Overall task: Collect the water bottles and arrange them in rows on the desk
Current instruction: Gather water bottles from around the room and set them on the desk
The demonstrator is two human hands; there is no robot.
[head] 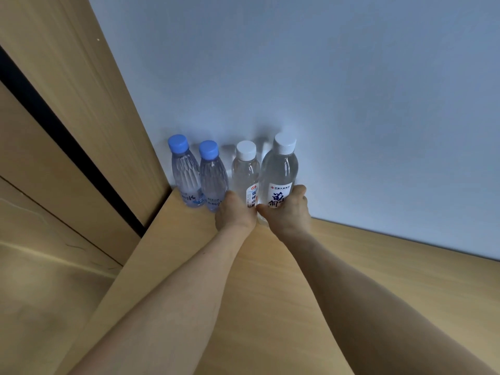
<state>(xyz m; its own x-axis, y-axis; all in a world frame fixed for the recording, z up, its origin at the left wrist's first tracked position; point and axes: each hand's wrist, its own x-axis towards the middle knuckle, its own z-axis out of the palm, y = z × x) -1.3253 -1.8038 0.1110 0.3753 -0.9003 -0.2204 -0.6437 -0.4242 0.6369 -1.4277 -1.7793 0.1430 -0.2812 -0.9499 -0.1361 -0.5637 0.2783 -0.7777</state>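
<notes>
Head view: four water bottles stood upright in a row at the back of the wooden table (270, 307), close against the pale wall (351, 90). From the person's left these were two blue-capped bottles (213, 180), touching each other near the wooden panel (81, 90), then the small white-capped bottle (244, 174), then the taller white-capped bottle (280, 171). The left hand (235, 212) was wrapped around the base of the small white-capped bottle, and the right hand (286, 209) was closed around the lower label of the taller one; the two hands touched at the thumbs. Both held bottles kept their long axes vertical, directly ahead of the hands and leaning neither way. Whether their bases were resting on the table or just lifted could not be told, since the hands hid them. The open table lay to the right, on the right hand's side
</notes>
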